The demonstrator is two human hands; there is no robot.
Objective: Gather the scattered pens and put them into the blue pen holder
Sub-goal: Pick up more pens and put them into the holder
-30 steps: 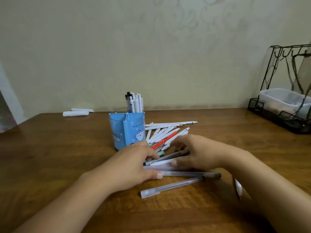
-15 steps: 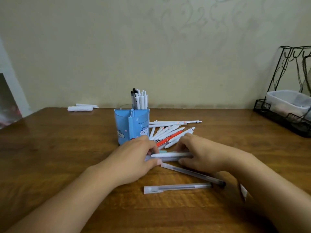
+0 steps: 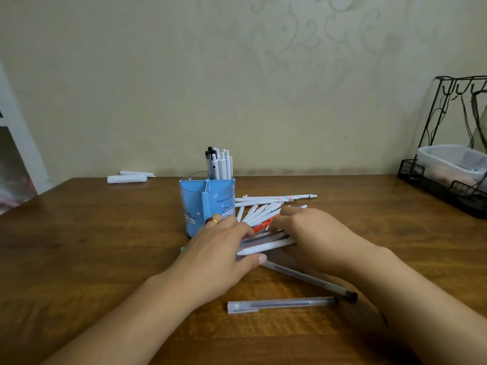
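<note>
The worktop (image 3: 92, 246) is dark brown wood with visible grain and a slight sheen. The blue pen holder (image 3: 208, 206) looks like smooth printed plastic. The white pens (image 3: 266, 210) have matt plastic barrels; the two frosted pens (image 3: 282, 304) nearest the camera are translucent plastic. A black wire rack (image 3: 442, 191) at the right edge is thin metal, holding a cloudy plastic tub (image 3: 453, 159). The wall (image 3: 237, 75) carries matt, faintly embossed wallpaper.

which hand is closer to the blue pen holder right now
Left. The left hand lies just in front of the blue plastic pen holder, its ringed finger overlapping the base in view; the right hand sits further to its right.
</note>
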